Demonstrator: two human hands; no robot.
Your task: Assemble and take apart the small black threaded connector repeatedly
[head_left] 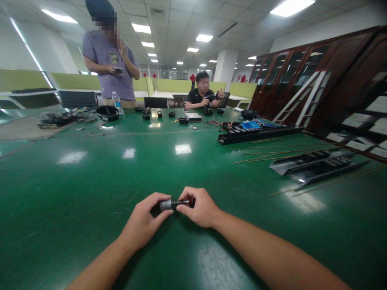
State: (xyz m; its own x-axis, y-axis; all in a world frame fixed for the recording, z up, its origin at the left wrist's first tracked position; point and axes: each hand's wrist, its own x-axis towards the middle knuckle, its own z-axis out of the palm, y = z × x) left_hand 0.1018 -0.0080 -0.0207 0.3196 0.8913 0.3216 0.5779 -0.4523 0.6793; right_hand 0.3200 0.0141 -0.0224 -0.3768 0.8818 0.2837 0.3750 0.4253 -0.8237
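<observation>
Low over the green table [99,173], a small silver-grey metal cylinder [166,205] with a thin, dark, ridged shaft lies level between my two hands. My left hand [145,219] is closed, thumb and fingers pinching the cylinder end. At the shaft end my right hand [198,207] is also closed, its thumb and forefinger around the shaft, whose bright tip shows between them. The exact kind of this part cannot be made out. My lower fingers are partly hidden.
Black metal channels [260,133] and thin brass-coloured rods [266,155] lie at the right. Toward the far edge are small black boxes [183,120], a water bottle [117,102] and cables. One person stands behind the table; another sits there holding a dark tool. A ladder [308,96] leans by cabinets.
</observation>
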